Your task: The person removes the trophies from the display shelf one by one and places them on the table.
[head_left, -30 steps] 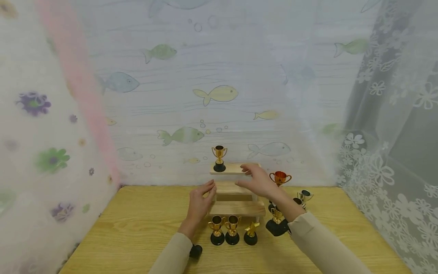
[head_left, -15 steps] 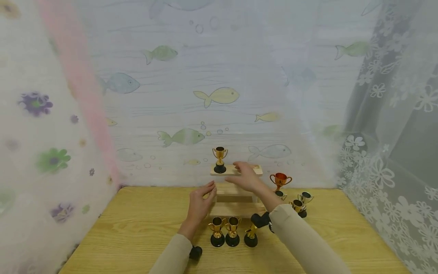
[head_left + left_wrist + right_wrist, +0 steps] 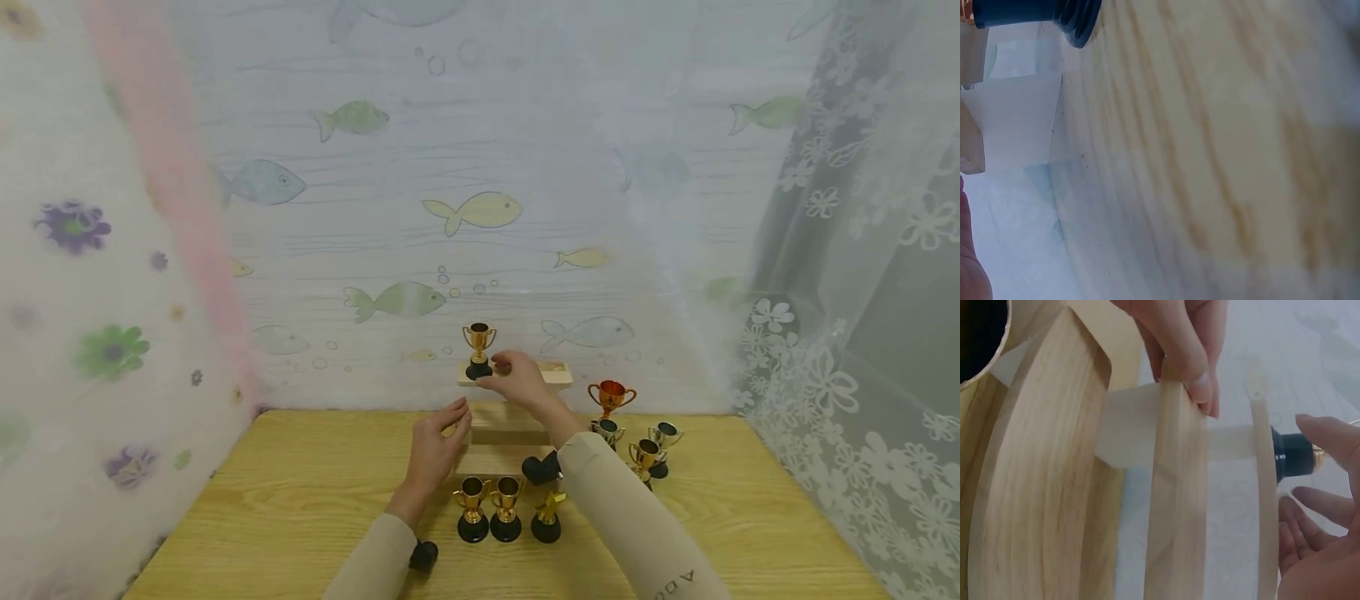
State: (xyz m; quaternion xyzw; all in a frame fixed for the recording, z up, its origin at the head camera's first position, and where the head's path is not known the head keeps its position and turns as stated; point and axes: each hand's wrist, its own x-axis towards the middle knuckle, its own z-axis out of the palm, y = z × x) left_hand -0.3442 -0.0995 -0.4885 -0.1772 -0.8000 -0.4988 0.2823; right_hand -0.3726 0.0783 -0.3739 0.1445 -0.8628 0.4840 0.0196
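On the left end of the top step of a tiered wooden stand (image 3: 498, 457) stands a small gold trophy cup (image 3: 478, 335) with a black base. My right hand (image 3: 521, 385) is at that trophy; the right wrist view has thumb (image 3: 1325, 434) and index finger on either side of its black base (image 3: 1294, 456), a narrow gap showing by the index finger. At the stand's left side my left hand (image 3: 435, 442) holds the end of the middle step (image 3: 1175, 487) between thumb and fingers. Little of the left hand shows in the left wrist view.
In front of the stand are two gold cups (image 3: 472, 500) and a gold star trophy (image 3: 550, 507). To the right stand a red cup (image 3: 611, 396), silver cups (image 3: 664, 433) and a gold cup (image 3: 645, 454). A fish-patterned curtain (image 3: 405, 250) hangs behind the wooden table (image 3: 300, 500).
My right hand has moved left along the top step, from its right end to the gold trophy's base. The left hand and the trophies have stayed in place.
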